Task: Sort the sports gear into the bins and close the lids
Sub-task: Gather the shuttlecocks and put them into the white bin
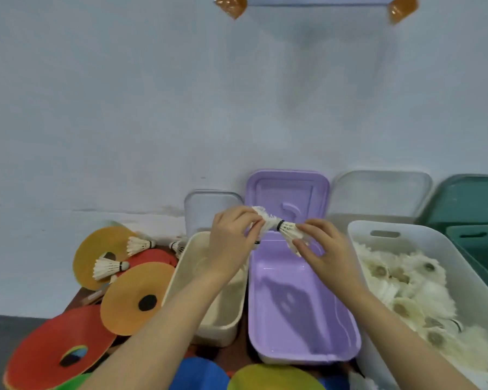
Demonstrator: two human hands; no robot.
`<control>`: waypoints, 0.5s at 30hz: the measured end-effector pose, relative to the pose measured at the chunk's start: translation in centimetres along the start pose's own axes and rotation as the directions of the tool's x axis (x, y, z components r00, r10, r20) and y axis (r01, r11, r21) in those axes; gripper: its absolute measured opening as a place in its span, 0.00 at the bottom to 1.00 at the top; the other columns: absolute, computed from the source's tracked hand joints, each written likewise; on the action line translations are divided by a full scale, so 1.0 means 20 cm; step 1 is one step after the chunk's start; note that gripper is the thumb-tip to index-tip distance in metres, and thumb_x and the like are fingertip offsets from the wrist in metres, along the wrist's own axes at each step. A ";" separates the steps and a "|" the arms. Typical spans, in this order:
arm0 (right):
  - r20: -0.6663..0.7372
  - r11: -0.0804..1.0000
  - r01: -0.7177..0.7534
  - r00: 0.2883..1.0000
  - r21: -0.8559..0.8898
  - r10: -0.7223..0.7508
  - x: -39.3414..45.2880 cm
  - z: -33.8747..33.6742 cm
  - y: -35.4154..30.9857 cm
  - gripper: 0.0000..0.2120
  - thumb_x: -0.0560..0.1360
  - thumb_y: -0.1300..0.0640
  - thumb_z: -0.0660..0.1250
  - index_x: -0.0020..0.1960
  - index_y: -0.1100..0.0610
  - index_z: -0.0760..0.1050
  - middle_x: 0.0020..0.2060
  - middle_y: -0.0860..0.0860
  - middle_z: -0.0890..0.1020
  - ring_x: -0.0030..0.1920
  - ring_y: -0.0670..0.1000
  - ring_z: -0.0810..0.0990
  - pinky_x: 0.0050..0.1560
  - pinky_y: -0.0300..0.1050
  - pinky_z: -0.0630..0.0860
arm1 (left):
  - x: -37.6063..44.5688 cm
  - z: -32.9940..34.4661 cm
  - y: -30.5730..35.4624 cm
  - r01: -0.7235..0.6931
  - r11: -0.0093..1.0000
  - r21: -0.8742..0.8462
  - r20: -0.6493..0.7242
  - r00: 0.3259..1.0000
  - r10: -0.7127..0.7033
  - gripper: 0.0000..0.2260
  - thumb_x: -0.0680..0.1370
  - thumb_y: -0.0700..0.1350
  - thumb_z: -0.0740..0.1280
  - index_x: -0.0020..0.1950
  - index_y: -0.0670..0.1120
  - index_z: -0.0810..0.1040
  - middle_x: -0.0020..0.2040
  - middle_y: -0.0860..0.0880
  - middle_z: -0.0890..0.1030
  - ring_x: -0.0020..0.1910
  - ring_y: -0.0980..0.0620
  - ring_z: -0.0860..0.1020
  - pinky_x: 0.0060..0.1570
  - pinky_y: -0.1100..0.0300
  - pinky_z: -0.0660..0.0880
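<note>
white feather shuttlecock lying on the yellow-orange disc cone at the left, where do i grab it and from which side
Grip the white feather shuttlecock at its narrow waist by the dark band, just behind the cork tip, coming from above. It lies flat on the yellow-orange disc cone, tip pointing right and skirt flaring left, so pinching there probably spares the fragile feathers.

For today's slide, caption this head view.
Both hands pull nested white feather shuttlecocks apart above the open lilac plastic bin.
</note>
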State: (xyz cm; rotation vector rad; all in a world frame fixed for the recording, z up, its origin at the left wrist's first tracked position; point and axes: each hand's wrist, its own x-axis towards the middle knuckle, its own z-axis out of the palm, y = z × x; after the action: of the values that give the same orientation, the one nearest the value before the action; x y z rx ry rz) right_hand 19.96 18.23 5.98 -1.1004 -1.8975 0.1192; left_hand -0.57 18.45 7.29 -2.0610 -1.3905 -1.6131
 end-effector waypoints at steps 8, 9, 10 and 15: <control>-0.102 0.992 -0.087 0.992 -0.092 0.078 -0.25 -0.60 0.51 0.15 0.74 0.50 0.65 0.54 0.58 0.80 0.50 0.52 0.79 0.51 0.52 0.78 0.50 0.54 0.75 | -0.08 0.57 0.60 0.110 0.970 -0.216 0.129 0.988 -0.083 0.08 0.73 0.47 0.65 0.42 0.44 0.81 0.43 0.50 0.80 0.43 0.54 0.77 0.45 0.64 0.72; -0.114 0.989 -0.109 0.989 -0.100 0.097 -0.26 -0.65 0.57 0.14 0.74 0.51 0.67 0.55 0.58 0.80 0.51 0.52 0.79 0.52 0.51 0.77 0.51 0.53 0.75 | -0.08 0.63 0.66 0.141 0.961 -0.238 0.160 0.982 -0.104 0.09 0.74 0.48 0.65 0.42 0.43 0.80 0.43 0.50 0.79 0.44 0.54 0.77 0.45 0.65 0.72; -0.124 0.985 -0.135 0.985 -0.106 0.121 -0.28 -0.70 0.62 0.13 0.74 0.53 0.69 0.55 0.58 0.79 0.52 0.52 0.79 0.53 0.51 0.76 0.52 0.53 0.75 | -0.09 0.69 0.70 0.171 0.952 -0.253 0.193 0.973 -0.124 0.10 0.74 0.49 0.64 0.42 0.44 0.80 0.44 0.51 0.79 0.44 0.55 0.76 0.45 0.65 0.72; -0.089 0.947 -0.229 0.973 -0.224 0.214 -0.29 -0.86 0.86 0.14 0.73 0.57 0.70 0.58 0.59 0.78 0.54 0.53 0.78 0.54 0.52 0.76 0.54 0.43 0.70 | -0.09 0.96 0.84 0.278 0.931 -0.236 0.288 0.935 -0.206 0.05 0.75 0.44 0.66 0.43 0.44 0.78 0.43 0.55 0.74 0.43 0.58 0.74 0.43 0.63 0.71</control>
State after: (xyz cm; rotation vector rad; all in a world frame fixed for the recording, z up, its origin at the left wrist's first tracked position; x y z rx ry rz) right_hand 44.84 18.67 3.87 -1.4595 -1.7571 -0.0143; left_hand 24.77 20.36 4.71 -2.4129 -1.6497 -1.7697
